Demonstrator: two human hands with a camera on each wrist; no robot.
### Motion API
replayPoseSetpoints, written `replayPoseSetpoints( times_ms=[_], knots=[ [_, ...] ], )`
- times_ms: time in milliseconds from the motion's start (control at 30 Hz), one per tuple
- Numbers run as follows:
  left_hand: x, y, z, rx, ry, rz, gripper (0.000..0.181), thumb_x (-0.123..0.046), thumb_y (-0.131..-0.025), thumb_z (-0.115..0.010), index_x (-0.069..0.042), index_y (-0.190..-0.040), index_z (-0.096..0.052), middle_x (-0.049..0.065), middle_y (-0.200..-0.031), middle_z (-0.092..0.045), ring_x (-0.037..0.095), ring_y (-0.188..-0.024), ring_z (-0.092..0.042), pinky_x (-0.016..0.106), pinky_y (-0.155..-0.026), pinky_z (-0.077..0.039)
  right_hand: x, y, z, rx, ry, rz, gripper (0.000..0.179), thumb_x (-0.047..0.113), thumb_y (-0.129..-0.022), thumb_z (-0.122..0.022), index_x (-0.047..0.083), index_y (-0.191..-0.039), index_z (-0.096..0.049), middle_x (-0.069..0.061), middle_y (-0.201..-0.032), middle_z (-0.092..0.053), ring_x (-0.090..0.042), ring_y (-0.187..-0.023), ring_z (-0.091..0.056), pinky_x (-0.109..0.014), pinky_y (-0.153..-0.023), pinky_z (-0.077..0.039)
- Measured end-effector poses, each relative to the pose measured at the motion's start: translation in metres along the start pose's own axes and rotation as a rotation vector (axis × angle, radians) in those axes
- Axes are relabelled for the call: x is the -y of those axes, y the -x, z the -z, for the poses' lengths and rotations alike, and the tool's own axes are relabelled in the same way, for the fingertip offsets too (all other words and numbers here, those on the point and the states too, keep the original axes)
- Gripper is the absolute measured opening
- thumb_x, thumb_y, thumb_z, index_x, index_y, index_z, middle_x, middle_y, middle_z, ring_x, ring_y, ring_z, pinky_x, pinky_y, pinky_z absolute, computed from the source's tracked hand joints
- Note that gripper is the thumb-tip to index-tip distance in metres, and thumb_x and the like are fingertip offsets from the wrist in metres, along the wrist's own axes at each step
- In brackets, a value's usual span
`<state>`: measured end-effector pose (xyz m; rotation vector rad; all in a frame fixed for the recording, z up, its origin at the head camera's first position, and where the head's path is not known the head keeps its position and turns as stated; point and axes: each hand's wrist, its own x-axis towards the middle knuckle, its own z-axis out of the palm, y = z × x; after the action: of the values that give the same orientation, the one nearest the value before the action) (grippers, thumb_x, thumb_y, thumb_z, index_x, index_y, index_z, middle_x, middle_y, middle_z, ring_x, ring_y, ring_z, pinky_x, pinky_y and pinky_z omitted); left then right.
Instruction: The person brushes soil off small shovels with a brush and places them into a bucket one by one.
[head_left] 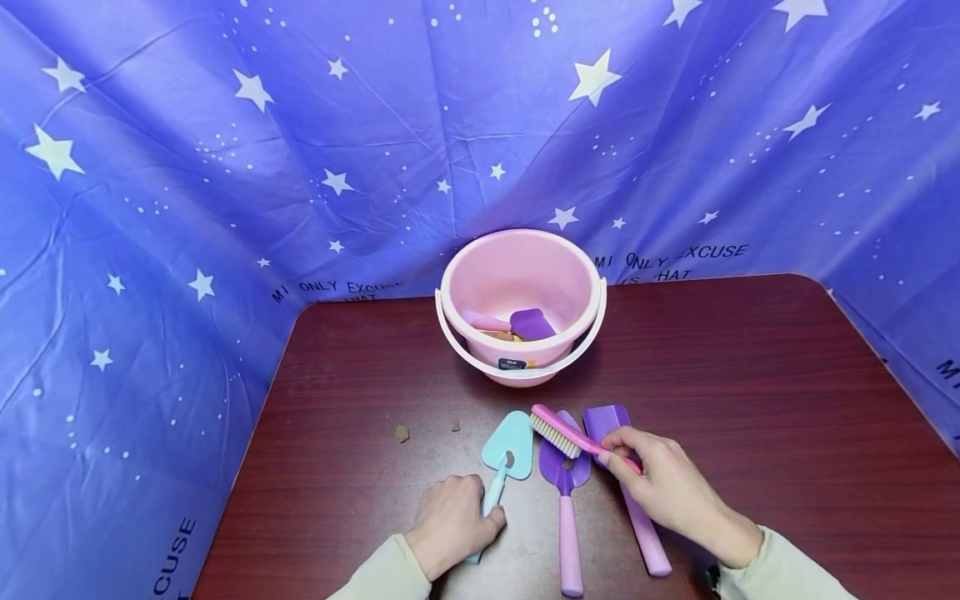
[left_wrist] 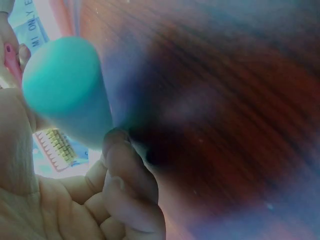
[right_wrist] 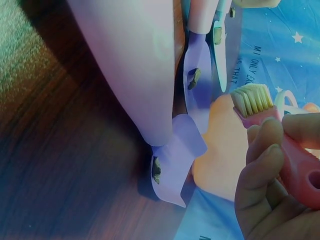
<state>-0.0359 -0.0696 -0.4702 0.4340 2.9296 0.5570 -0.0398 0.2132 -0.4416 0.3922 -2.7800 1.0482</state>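
My left hand (head_left: 452, 521) grips the handle of a light turquoise toy shovel (head_left: 507, 435), whose blade lies on the table with a small brown piece on it. Between the fingers and thumb of my right hand (head_left: 667, 479) is a pink brush (head_left: 572, 431) with pale bristles. It hangs over a purple pointed shovel (head_left: 570, 542), which bears a brown piece too. Right of that lies a purple square-ended scoop (head_left: 645, 533), partly under my right hand. The right wrist view shows a brown piece (right_wrist: 157, 170) on its blade.
A pink bucket (head_left: 517, 267) with a white handle stands behind the shovels. Inside it are a purple-bladed tool (head_left: 532, 323) and some brown and yellow bits. Two brown pieces, one larger (head_left: 402, 433) and one tiny (head_left: 456, 426), lie left on the dark wooden table (head_left: 750, 375). Blue starry cloth hangs around.
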Motion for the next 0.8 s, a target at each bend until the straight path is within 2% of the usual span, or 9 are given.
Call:
replayPoseSetpoints(
  times_ms=[300, 800],
  knots=[
    [0.007, 0.004, 0.002, -0.047, 0.021, 0.020, 0.026, -0.032, -0.071, -0.066, -0.019, -0.064, -0.045, -0.004, -0.053, -0.044, 0.019, -0.045, -0.046, 0.034, -0.042, -0.030, 0.002, 0.000, -0.002, -0.008, -0.002, 0.016, 0.013, 0.011, -0.084, -0.071, 0.022, -0.087, -0.065, 0.017, -0.062, -0.042, -0.001, -0.050, -0.038, -0.019, -0.046, -0.031],
    [0.014, 0.004, 0.006, -0.127, 0.095, -0.015, 0.015, -0.024, -0.071, -0.066, -0.018, -0.073, -0.052, -0.008, -0.058, -0.046, 0.011, -0.048, -0.043, 0.029, -0.044, -0.032, 0.002, -0.001, -0.003, -0.012, 0.005, 0.013, 0.015, 0.010, -0.083, -0.071, 0.023, -0.088, -0.065, 0.017, -0.062, -0.043, -0.001, -0.051, -0.038, -0.019, -0.047, -0.032]
  ],
)
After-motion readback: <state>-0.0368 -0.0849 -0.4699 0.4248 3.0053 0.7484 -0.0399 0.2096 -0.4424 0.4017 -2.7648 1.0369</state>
